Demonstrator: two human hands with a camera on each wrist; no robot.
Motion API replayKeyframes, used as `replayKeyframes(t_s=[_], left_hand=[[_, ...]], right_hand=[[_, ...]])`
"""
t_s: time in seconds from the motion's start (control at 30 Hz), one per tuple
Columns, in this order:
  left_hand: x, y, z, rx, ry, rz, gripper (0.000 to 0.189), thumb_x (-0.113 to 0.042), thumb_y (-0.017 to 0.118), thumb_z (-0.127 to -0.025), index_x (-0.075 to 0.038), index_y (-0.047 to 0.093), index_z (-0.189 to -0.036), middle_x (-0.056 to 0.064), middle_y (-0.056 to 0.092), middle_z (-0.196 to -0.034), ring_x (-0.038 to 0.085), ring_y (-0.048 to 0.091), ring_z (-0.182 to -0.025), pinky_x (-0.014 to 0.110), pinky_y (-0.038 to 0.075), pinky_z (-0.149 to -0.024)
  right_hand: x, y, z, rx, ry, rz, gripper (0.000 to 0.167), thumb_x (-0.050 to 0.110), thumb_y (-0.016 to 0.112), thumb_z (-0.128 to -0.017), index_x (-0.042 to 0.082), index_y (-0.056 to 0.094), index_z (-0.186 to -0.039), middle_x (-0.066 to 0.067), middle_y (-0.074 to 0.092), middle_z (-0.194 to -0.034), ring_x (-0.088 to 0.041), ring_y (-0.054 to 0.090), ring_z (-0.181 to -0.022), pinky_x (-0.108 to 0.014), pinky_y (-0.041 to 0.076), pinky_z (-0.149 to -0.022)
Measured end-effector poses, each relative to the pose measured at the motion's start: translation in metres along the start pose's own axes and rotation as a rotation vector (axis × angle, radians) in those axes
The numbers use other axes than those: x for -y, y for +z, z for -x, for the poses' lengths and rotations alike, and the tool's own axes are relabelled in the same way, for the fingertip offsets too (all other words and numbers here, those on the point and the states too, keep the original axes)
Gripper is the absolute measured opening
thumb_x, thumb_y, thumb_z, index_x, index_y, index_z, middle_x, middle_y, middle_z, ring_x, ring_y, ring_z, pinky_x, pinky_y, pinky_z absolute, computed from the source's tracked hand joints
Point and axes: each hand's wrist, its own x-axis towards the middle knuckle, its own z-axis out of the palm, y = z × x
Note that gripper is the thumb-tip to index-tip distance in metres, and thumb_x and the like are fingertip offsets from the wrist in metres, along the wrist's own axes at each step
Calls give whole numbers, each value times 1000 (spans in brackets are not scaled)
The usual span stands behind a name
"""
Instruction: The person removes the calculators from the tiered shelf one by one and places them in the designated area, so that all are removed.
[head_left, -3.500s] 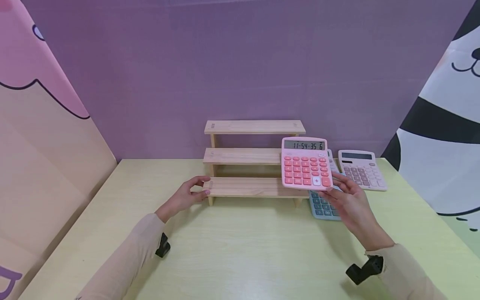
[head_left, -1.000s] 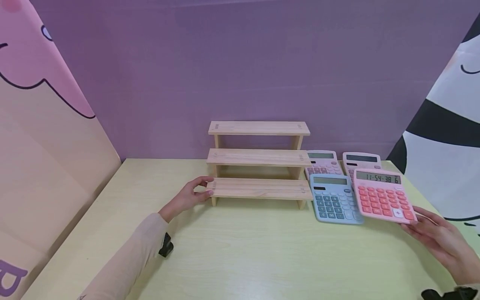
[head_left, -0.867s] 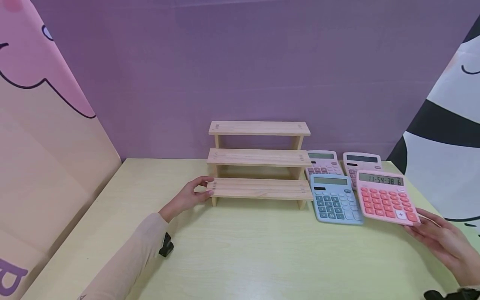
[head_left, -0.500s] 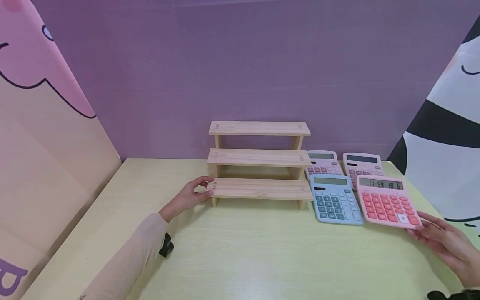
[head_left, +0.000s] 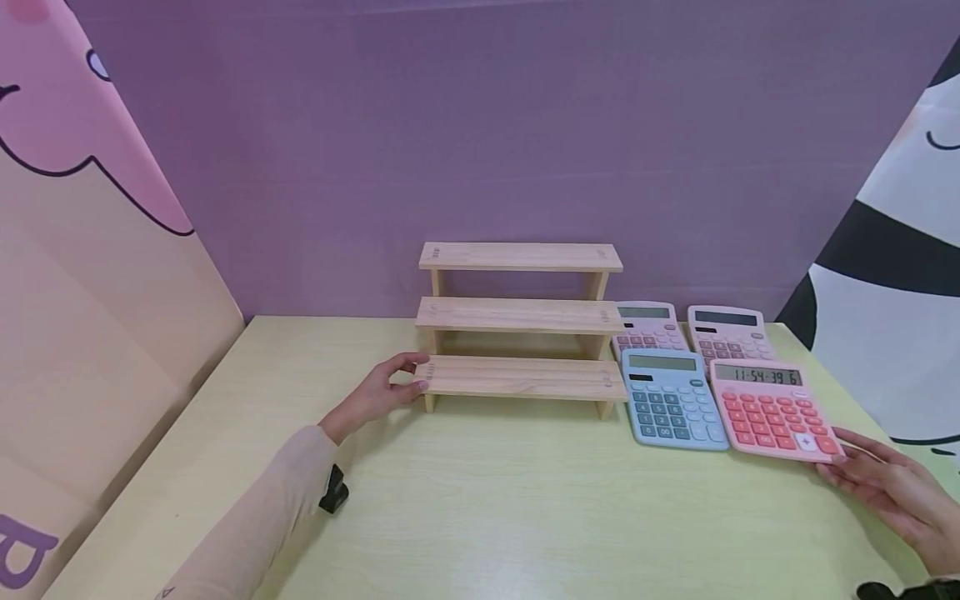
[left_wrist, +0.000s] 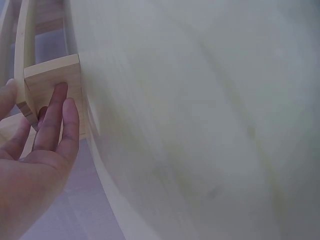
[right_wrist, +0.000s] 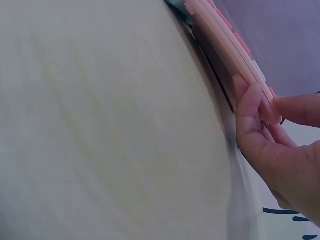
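Note:
In the head view a three-tier wooden shelf [head_left: 519,377] stands mid-table. My left hand [head_left: 375,396] grips the left end of its lowest board, the thumb on one face and fingers under the board in the left wrist view. At the right, my right hand [head_left: 892,487] pinches the lower right corner of a pink calculator [head_left: 776,408], thumb above and fingers beneath. Its display is lit with digits. The right wrist view shows the calculator [right_wrist: 232,47] tilted, its near end raised off the table. A blue calculator [head_left: 673,398] lies close along its left side.
Behind these lie two pale pink calculators, one [head_left: 649,323] partly behind the shelf's right end, the other [head_left: 727,329] partly covered by the pink one. A purple backdrop [head_left: 517,125] rises behind the table [head_left: 480,508]. Printed panels flank both sides.
The right hand has carried the pink calculator from in front of the shelf to the right, then lowered it beside the blue one. The left hand keeps its grip on the shelf.

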Motion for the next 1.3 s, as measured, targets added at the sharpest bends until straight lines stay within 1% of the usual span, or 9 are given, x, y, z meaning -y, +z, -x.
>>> replayKeyframes(t_s=[0.27,0.47,0.53,0.73,0.83,1.03,1.13,1.23,1.3], left_hand=[[1,-1,-2,0,2,-1,49,-17,59,-89,-7,41,-134,19,41,-119,24,59,-94,35,53,-84],[0,0,-2,-5,-7,6,49,-16,60,-88,-8,42,-133,18,42,-118,27,60,-94,35,54,-83],[-2,0,-1,-7,-8,7,49,-16,60,-88,-8,42,-133,18,42,-118,27,60,-94,35,54,-83],[-4,1,0,-6,-7,6,47,-13,58,-89,-6,42,-132,18,41,-118,23,60,-91,32,54,-83],[-5,1,1,-5,-7,-1,46,-13,58,-90,-6,42,-132,18,41,-118,24,60,-92,32,54,-82],[-4,1,2,1,5,-9,46,-15,57,-90,-6,41,-133,19,41,-119,28,59,-95,34,54,-83],[-3,1,2,4,12,-7,47,-15,57,-90,-6,41,-133,19,41,-119,26,59,-95,35,54,-83],[-2,0,1,2,11,-2,47,-15,58,-90,-6,41,-133,19,41,-119,23,59,-94,34,54,-83],[-2,0,1,0,7,1,47,-16,58,-89,-6,42,-133,18,41,-119,23,59,-94,33,54,-83]], right_hand=[[-1,-9,-5,31,7,-14,32,5,74,-73,30,62,-88,9,62,-80,-15,64,-79,-31,55,-78],[1,-8,-5,23,31,-8,29,3,62,-85,31,59,-89,9,62,-80,-14,64,-80,-28,54,-80],[2,-7,-5,8,44,18,31,4,58,-87,33,53,-97,11,60,-80,-12,63,-79,-27,53,-81],[3,-9,-5,-41,88,43,29,11,68,-81,35,54,-88,13,57,-76,-11,63,-78,-28,54,-79],[4,-8,-5,-43,93,45,30,8,67,-82,35,54,-88,13,57,-77,-11,63,-78,-29,54,-80],[4,-1,-2,-40,84,84,50,5,61,-85,41,38,-109,16,58,-78,-9,63,-78,-27,55,-78],[5,3,-1,-22,68,74,42,4,63,-84,38,46,-103,15,60,-78,-9,63,-78,-27,55,-77],[5,6,1,-17,48,95,36,4,70,-78,36,57,-88,15,59,-78,-9,64,-77,-26,55,-76],[4,8,0,-20,25,150,38,8,74,-75,36,55,-92,19,56,-79,-6,63,-77,-25,55,-75]])
